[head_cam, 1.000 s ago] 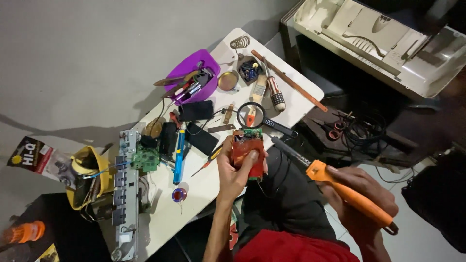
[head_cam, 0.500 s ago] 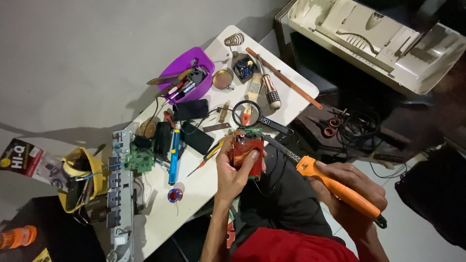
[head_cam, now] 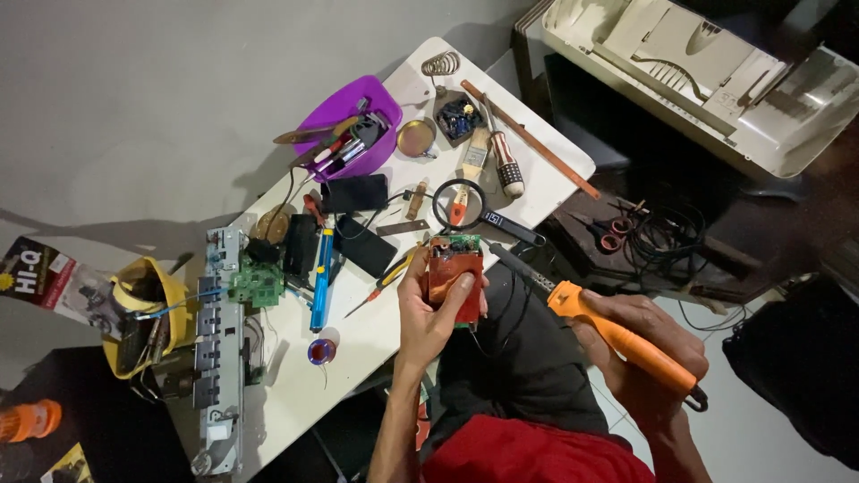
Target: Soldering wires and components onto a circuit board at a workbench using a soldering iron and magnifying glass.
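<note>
My left hand (head_cam: 431, 309) grips a small red battery pack with a green circuit board at its top (head_cam: 455, 268), held upright at the near edge of the white table (head_cam: 358, 344). My right hand (head_cam: 644, 344) is closed around the orange handle of a soldering iron (head_cam: 617, 335). Its dark shaft (head_cam: 519, 266) points up and left, with the tip close to the right side of the red pack. A magnifying glass (head_cam: 458, 204) lies on the table just beyond the pack.
A purple bowl of tools (head_cam: 353, 134), black phones (head_cam: 353, 192), a blue pen-like tool (head_cam: 320, 279), a green circuit board (head_cam: 258, 284), a solder spool (head_cam: 320, 351), a brush and screwdriver (head_cam: 506, 165) lie about. A yellow container (head_cam: 134, 313) stands left, a beige printer (head_cam: 707, 76) top right.
Both hands keep their grips. The soldering iron's tip has edged nearer the red pack, and the camera has shifted slightly.
</note>
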